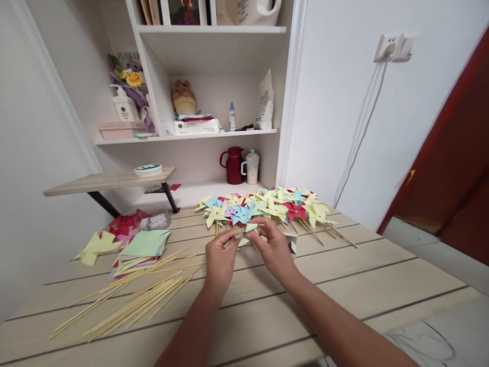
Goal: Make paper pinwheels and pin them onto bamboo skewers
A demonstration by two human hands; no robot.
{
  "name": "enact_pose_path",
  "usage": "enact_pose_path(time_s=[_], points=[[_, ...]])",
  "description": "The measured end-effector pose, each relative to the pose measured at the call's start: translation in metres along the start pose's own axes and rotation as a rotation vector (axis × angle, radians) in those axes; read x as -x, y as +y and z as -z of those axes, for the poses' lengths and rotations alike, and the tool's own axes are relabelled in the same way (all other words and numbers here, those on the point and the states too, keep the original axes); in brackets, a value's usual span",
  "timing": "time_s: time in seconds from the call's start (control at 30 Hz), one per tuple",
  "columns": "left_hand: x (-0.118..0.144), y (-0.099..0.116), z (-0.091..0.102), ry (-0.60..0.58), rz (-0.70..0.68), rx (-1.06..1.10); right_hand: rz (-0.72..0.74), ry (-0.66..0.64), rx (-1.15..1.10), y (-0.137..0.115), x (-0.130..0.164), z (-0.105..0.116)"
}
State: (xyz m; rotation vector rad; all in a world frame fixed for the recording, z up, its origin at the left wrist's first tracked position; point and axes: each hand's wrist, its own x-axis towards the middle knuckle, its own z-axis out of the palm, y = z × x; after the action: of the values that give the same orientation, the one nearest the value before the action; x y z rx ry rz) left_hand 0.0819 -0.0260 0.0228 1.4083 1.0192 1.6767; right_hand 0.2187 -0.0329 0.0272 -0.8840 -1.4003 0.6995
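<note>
Between my two hands is a pale green paper pinwheel (250,229), with its blades partly folded over. My left hand (221,255) pinches its left side, fingers closed. On the other side, my right hand (273,247) grips the paper between thumb and fingers. My fingers cover much of the pinwheel's centre. Just beyond my hands lie several finished paper pinwheels (294,210) on sticks, in yellow, blue, red and purple. To the left rests a stack of coloured paper squares (147,243), green on top. Loose wooden sticks (141,300) lie in front of it.
A yellow cut paper piece (97,247) and red paper pieces (124,224) lie at the left, beside a clear container (155,221). A small raised wooden stand (110,182) is behind them. A red jug (234,165) and a cup (252,167) stand on the lower shelf.
</note>
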Motion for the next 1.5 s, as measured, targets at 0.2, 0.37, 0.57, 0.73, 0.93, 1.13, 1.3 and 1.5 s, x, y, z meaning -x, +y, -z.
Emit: enact_pose_path(time_s=[0.2,0.37,0.57,0.73,0.93,1.13,1.3,1.5], points=[[0.0,0.0,0.0,-0.01,-0.031,-0.008,-0.008,0.007,0.019,0.003,0.0,-0.001],[0.001,0.002,0.0,-0.019,-0.051,-0.016,-0.011,0.008,0.018,0.002,0.0,-0.002],[0.003,0.005,-0.001,-0.029,-0.045,-0.027,0.012,0.014,-0.032,0.0,0.0,-0.004],[0.003,0.002,-0.002,-0.022,0.058,0.06,-0.074,-0.018,-0.139,-0.001,0.0,-0.009],[-0.001,0.0,0.0,-0.041,0.136,0.228,-0.056,-0.055,-0.089,-0.003,0.001,-0.005],[-0.005,0.004,0.005,-0.01,0.124,0.239,-0.068,0.019,-0.098,0.003,-0.003,-0.001],[-0.005,0.001,0.006,-0.025,0.03,0.031,-0.2,-0.005,-0.364,-0.001,-0.008,-0.003],[0.0,0.0,0.002,-0.133,-0.028,-0.049,-0.273,0.036,-0.436,0.003,-0.01,-0.002]])
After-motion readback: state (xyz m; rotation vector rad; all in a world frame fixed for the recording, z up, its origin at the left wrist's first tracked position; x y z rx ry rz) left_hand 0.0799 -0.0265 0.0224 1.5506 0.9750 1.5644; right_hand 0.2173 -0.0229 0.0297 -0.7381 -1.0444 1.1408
